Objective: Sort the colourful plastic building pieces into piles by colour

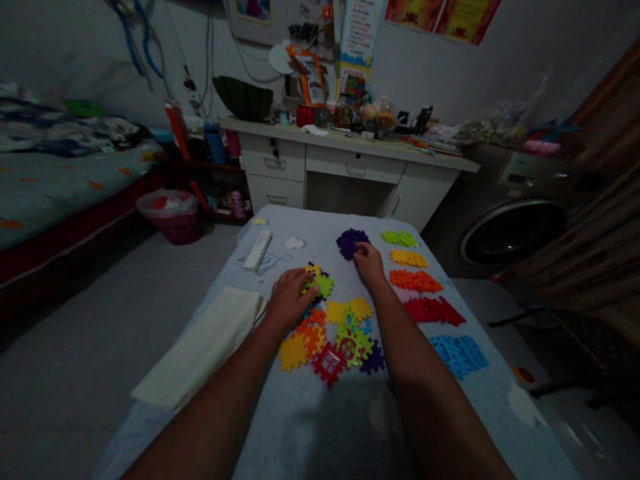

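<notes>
A mixed heap of coloured plastic puzzle tiles (336, 337) lies in the middle of a grey cloth-covered table (310, 413). My left hand (290, 293) rests on the heap's far end, its fingers closed on a yellow-green tile (323, 285). My right hand (369, 261) reaches farther out and touches a purple pile (350, 241), fingers curled at its edge. To the right, sorted piles run in a line: light green (400, 238), yellow (409, 258), orange (415, 281), red (433, 311), blue (459, 354).
A folded cream cloth (205, 347) lies at the table's left side, a white flat box (257, 249) beyond it. A cluttered desk (350, 160) stands behind the table, a washing machine (510, 227) to the right, a bed (60, 187) and a pink bin (170, 213) to the left.
</notes>
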Motion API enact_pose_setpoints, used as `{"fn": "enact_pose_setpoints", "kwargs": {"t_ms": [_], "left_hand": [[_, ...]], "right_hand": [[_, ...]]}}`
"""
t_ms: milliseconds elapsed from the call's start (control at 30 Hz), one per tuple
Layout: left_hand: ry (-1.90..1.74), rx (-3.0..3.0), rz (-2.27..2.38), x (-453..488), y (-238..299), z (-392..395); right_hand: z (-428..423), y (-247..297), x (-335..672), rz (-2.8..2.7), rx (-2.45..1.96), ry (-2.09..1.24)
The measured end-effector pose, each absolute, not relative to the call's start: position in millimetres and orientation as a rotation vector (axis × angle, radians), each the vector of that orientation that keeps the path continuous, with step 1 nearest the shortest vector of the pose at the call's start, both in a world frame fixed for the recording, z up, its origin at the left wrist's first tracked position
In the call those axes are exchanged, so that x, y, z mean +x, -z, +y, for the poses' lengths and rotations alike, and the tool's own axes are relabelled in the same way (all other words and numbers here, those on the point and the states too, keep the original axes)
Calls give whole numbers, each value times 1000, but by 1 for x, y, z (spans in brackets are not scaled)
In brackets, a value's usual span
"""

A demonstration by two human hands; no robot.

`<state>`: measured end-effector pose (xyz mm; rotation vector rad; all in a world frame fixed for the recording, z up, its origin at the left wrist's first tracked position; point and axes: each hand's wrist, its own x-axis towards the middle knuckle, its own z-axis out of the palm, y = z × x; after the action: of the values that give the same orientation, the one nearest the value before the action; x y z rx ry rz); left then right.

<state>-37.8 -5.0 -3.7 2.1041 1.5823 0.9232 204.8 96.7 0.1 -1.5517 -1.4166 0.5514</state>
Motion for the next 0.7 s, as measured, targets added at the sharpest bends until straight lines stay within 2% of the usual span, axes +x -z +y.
{"fn": "enact_pose_setpoints", "kwargs": {"t_ms": [300, 500, 700], "left_hand": [[-832, 2144, 1603, -36, -2, -9], [-879, 2138, 1513, -36, -4, -10], [-911, 2147, 1515, -36, -4, -10]], "right_hand": [[79, -17, 195, -1547, -1500, -297], [69, -25, 172, -2051, -1407, -535], [62, -19, 153, -2290, -1485, -507]]}}
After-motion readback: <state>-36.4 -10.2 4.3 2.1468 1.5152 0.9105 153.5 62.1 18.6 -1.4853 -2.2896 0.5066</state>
